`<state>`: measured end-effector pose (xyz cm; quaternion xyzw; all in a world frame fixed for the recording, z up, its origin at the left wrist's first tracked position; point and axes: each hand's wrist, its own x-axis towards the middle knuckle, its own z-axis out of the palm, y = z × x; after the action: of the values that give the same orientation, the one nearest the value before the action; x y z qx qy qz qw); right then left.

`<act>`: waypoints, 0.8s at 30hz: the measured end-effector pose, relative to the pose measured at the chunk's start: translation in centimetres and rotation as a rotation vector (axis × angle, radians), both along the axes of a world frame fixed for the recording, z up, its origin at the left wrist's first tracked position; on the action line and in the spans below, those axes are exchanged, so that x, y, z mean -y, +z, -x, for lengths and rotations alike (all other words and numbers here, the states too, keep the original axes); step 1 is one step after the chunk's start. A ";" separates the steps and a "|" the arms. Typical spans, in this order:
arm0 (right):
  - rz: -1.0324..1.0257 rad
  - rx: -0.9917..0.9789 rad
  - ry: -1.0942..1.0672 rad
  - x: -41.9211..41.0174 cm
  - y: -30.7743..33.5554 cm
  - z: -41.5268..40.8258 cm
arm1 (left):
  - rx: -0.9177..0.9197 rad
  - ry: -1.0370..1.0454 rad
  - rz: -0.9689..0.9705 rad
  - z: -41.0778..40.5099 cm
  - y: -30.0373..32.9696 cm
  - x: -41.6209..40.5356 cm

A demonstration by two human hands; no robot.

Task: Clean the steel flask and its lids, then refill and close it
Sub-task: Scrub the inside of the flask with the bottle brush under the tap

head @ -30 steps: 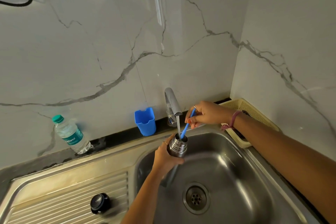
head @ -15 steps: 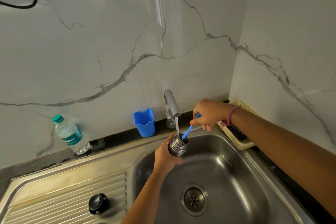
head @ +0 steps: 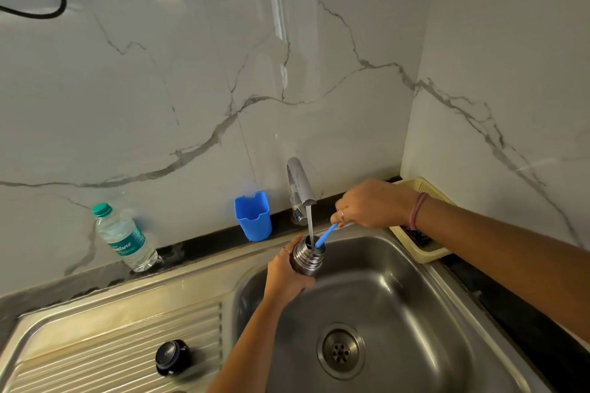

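steel flask [head: 308,259] gripped by left hand [head: 286,274] under tap [head: 300,183]; right hand [head: 370,204] pinches blue brush handle [head: 325,234]

Over the sink [head: 415,313], the left hand [head: 287,274] grips the steel flask [head: 308,257] under the running tap [head: 300,182]; the right hand [head: 372,204] holds a blue brush handle [head: 325,234] dipped into its mouth.

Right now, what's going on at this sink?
A person is washing a steel flask under the running tap. The left hand grips the flask over the sink basin, while the right hand pinches a blue brush handle poked into the flask's open mouth. A dark lid lies on the draining board, off the flask. A plastic water bottle stands by the wall.
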<state>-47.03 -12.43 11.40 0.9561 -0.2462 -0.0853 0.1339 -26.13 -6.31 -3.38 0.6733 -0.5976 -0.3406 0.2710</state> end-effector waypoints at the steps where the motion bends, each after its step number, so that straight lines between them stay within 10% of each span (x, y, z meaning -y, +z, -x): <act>1: -0.003 0.013 -0.049 -0.2 0.0 0.1 | -0.001 -0.006 0.001 0.1 0.0 0.0; 8: -0.926 0.261 -0.813 0.3 0.8 -1.4 | -0.003 -0.013 0.024 0.9 -0.4 -0.4; 17: 0.149 -0.098 0.172 -0.3 -0.1 0.1 | -0.035 -0.007 -0.026 -0.2 -0.3 -0.1; 24: -0.398 0.061 -0.428 -0.4 -0.1 -0.5 | -0.002 -0.046 0.007 0.2 -0.7 -0.4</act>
<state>-46.55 -11.98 11.28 0.8919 -0.4248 -0.1296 -0.0850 -26.32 -5.91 -4.11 0.6581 -0.6138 -0.3456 0.2660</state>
